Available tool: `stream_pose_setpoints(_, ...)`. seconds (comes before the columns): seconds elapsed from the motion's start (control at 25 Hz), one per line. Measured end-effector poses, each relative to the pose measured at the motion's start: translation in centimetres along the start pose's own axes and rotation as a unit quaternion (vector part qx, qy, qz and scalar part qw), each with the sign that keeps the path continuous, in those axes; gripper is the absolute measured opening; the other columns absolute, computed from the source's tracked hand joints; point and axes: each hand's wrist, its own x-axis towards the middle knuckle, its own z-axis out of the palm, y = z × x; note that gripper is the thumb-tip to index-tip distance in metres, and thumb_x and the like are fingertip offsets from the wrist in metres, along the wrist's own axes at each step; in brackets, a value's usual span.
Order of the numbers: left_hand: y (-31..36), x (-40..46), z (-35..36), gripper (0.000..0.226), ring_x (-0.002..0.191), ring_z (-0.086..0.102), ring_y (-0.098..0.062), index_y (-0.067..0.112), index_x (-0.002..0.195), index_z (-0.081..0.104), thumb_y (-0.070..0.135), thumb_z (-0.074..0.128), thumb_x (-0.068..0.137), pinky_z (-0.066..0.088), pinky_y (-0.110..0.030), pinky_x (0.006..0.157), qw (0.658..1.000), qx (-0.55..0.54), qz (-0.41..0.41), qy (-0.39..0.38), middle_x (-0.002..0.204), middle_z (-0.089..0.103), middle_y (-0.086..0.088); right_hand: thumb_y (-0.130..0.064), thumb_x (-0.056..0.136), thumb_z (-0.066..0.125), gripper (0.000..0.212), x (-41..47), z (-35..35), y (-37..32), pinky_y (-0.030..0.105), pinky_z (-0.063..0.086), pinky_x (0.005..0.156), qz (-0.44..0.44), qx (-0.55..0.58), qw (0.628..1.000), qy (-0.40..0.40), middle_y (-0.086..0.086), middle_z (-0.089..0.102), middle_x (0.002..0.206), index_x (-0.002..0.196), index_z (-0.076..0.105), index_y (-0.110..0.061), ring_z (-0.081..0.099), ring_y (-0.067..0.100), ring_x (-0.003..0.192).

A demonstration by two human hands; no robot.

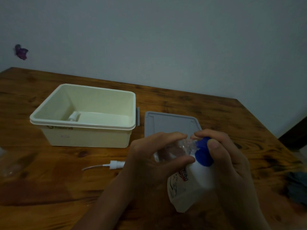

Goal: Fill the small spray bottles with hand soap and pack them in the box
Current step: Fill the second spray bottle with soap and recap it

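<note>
The left hand [149, 156] grasps a clear bottle [172, 151] tilted right, its neck meeting the blue cap [203, 151] of the soap pouch [189, 188], grasped by the right hand [232, 163]. A sprayer [114, 164] lies left; the box [83, 128] sits far left beside its lid [166, 123].

Dim room, wooden table [49, 188], bare grey wall [166, 39]

Dim, bluish light all round, no clear source. The hands [191, 156] show soft, smeared edges, motion blur across the fingers. Beyond them, a faint sheen sits on the desk [216, 113]. Out to their left and right the picture darkens, and the desk edge bows with wide-angle distortion.
</note>
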Motion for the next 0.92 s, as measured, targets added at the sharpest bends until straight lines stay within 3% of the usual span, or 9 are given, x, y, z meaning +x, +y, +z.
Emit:
stream_pose_setpoints(0.4, -0.06, -0.08, -0.16, 0.043, 0.089, 0.065, -0.006, 0.014, 0.116, 0.057, 0.031, 0.072, 0.079, 0.054, -0.016, 0.071, 1.000, 0.015, 0.006, -0.007, 0.101, 0.070, -0.005, -0.045, 0.084, 0.040, 0.026, -0.15, 0.09, 0.38, 0.019, 0.048, 0.065, -0.004, -0.010, 1.000, -0.005, -0.011, 0.064, 0.097, 0.093, 0.063, -0.038, 0.062, 0.012, 0.083)
stream_pose_setpoints(0.72, 0.20, 0.07, 0.02, 0.044, 0.092, 0.064, -0.004, 0.013, 0.117, 0.056, 0.036, 0.066, 0.082, 0.051, -0.010, 0.075, 1.000, 0.000, -0.001, 0.001, 0.107, 0.062, 0.005, -0.048, 0.084, 0.038, 0.030, 0.13, -0.15, -0.34, 0.014, 0.048, 0.064, -0.006, -0.015, 1.000, -0.010, -0.012, 0.063, 0.098, 0.099, 0.063, -0.039, 0.061, 0.010, 0.080)
stream_pose_setpoints(0.92, -0.17, -0.11, -0.02, 0.043, 0.090, 0.064, -0.007, 0.011, 0.115, 0.058, 0.030, 0.071, 0.079, 0.053, -0.012, 0.074, 1.000, 0.024, 0.006, -0.001, 0.101, 0.070, -0.005, -0.045, 0.084, 0.038, 0.026, 0.04, 0.16, 0.14, 0.015, 0.047, 0.063, -0.005, -0.021, 1.000, -0.010, -0.013, 0.063, 0.096, 0.092, 0.062, -0.040, 0.061, 0.010, 0.082)
